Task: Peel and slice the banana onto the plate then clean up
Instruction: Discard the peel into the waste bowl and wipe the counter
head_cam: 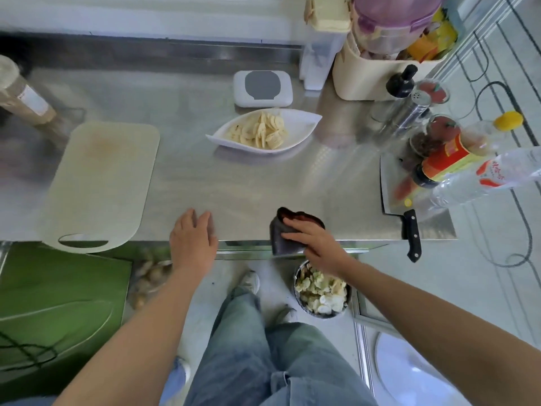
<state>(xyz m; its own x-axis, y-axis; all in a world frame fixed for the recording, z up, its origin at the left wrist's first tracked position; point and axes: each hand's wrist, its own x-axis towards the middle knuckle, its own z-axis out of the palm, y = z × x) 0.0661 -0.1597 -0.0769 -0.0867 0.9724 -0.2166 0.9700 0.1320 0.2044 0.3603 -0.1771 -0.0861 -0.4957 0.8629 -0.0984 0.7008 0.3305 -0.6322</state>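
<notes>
Right hand grips one dark cloth.

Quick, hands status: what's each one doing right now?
Left hand: open, flat on the steel counter, holding nothing.
Right hand: pressing a dark cloth at the counter edge.

Brushed steel counter (matt sheen)
</notes>
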